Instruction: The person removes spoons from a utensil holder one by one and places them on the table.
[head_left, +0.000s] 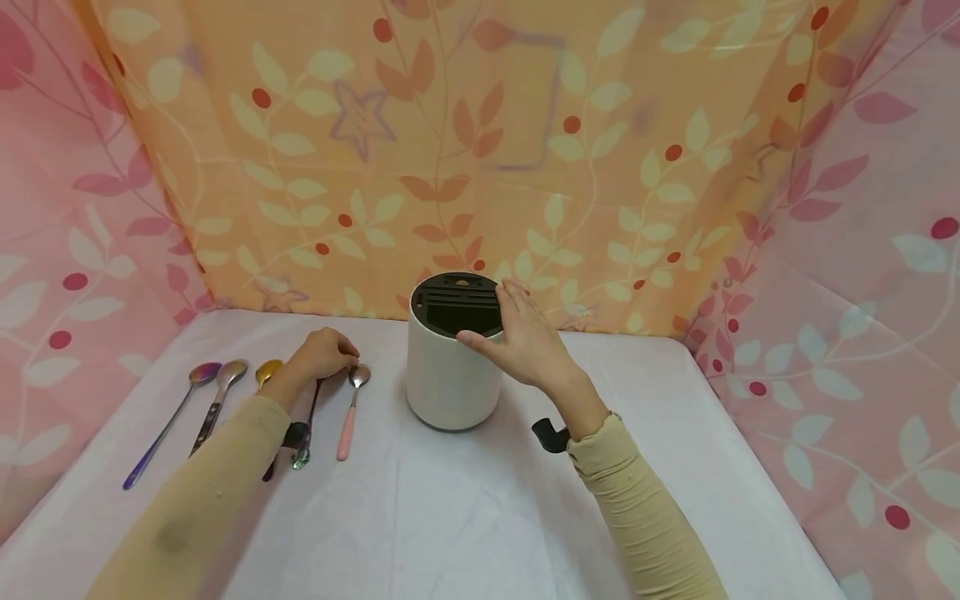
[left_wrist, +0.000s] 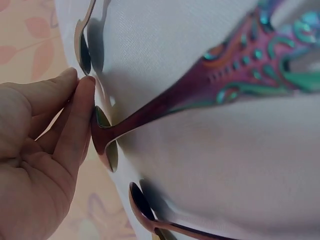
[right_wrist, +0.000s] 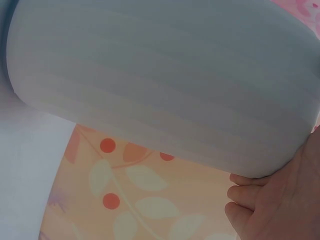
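My left hand (head_left: 324, 354) reaches over the spoon heads, palm down. In the left wrist view its fingertips (left_wrist: 86, 90) are right at the bowl of an ornate purple-green spoon (left_wrist: 150, 107), which lies on the table. Just right of it is a spoon with a pink handle (head_left: 347, 433), its bowl close to the fingertips. My right hand (head_left: 528, 337) rests on the upper right rim of a white cylindrical knife holder (head_left: 450, 383) with a black slotted top. The thumb lies along the front rim and the straight fingers extend behind.
Further left lie a rainbow-coloured spoon (head_left: 168, 429), a silver spoon (head_left: 231, 373) with a dark patterned handle and a gold spoon (head_left: 267, 372), partly hidden by the left forearm. A white cloth (head_left: 465, 517) covers the table. Patterned curtains (head_left: 465, 142) stand behind and at both sides.
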